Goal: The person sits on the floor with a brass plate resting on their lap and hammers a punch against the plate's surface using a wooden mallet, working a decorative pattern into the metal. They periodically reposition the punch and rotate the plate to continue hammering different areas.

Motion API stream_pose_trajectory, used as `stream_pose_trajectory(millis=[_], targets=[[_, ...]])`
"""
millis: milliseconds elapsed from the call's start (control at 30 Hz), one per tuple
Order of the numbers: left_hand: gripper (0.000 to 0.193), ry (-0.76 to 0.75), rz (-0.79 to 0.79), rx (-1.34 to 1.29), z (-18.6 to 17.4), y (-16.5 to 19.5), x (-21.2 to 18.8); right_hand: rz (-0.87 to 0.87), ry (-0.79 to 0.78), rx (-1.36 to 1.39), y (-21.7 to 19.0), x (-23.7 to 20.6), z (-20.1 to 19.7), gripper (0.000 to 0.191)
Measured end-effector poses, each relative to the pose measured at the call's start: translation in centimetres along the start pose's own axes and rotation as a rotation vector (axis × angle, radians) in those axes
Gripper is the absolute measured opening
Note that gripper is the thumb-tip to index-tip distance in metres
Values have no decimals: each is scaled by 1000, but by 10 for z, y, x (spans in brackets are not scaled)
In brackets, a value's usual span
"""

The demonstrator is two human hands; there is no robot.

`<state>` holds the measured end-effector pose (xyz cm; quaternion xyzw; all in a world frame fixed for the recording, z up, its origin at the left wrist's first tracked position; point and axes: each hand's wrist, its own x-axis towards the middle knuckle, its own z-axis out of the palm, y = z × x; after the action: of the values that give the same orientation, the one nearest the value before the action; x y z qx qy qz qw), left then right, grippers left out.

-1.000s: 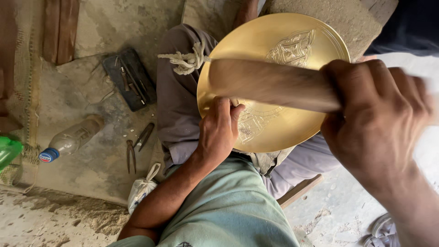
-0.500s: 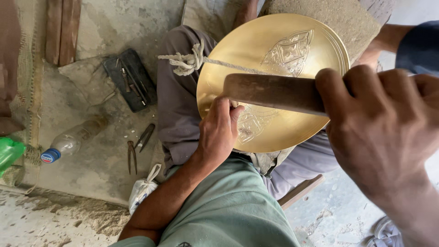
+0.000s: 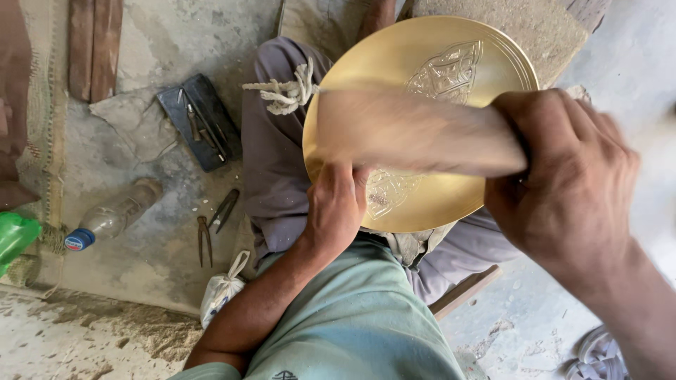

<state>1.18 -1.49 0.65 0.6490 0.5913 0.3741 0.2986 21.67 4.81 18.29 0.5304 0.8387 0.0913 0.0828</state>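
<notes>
A round brass plate (image 3: 451,197) with engraved leaf-shaped patterns rests on my lap. My left hand (image 3: 336,211) presses on its near-left rim, fingers curled over a small tool that I cannot make out. My right hand (image 3: 563,183) is closed around the handle of a wooden mallet (image 3: 415,130). The mallet lies blurred across the upper middle of the plate.
On the dusty floor to the left lie a dark tool case (image 3: 201,119), pliers (image 3: 215,225), a clear plastic bottle with a blue cap (image 3: 113,214), a small white bag (image 3: 222,288) and a green object (image 3: 14,236). Wooden planks (image 3: 95,46) lie at the far left.
The mallet in my right hand has swung over the plate and is now motion-blurred, with its head farther left. My left hand stays on the plate's rim.
</notes>
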Motion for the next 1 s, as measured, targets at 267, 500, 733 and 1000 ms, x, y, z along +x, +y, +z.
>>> stream_pose_trajectory(millis=[267,500,733,1000], targets=[[30,-47,-6,-51,-1,1,4,-95,94,-186,4,12,3,11],[33,-25,-58,-106,0,6,1,-90,-32,-208,1,19,2,5],[29,-48,-72,-72,-1,7,-1,70,-25,181,4,11,5,29],[32,-61,-68,-79,0,2,-2,150,-15,339,6,2,9,30]])
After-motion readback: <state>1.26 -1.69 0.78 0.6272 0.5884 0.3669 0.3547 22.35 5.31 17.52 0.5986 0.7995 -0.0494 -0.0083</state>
